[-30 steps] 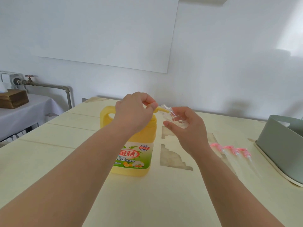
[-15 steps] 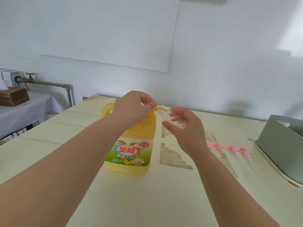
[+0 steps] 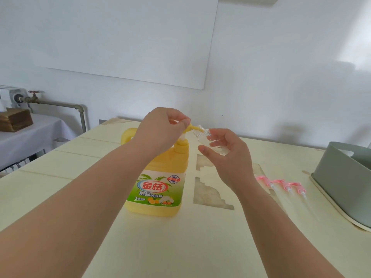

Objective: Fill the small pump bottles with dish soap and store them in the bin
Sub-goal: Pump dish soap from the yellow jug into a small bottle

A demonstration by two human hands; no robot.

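Two bare hands meet above a pale yellow table [image 3: 96, 177]. The left hand [image 3: 160, 129] curls its fingers over the yellow pump [image 3: 195, 128] on top of the jug [image 3: 158, 177], with thumb and forefinger pinched at the base of the spout. The right hand [image 3: 226, 155] holds a small clear bottle [image 3: 202, 135] in loosely curled fingers, tilted so that its threaded mouth meets the spout tip. The jug stands upright near the middle of the table, its green and orange label facing the camera. Plank seams cross the tabletop, and two grey stepped patches [image 3: 208, 197] lie in it just right of the jug. Further right, three pink pump tops [image 3: 281, 182] lie side by side on the table, their clear tubes pointing toward the near edge. Beyond them, at the right border, stands a grey-green bin [image 3: 345, 183] with a handle slot in its wall and a cream rim showing beneath it; its inside cannot be seen. White walls enclose the room, and a large white panel [image 3: 120, 37] hangs behind the table. At the left a grey pipe [image 3: 60, 104] with a red valve [image 3: 33, 92] runs along the wall and bends downward. Below the pipe, a side table [image 3: 30, 135] draped in white cloth carries a brown wooden box [image 3: 15, 119].
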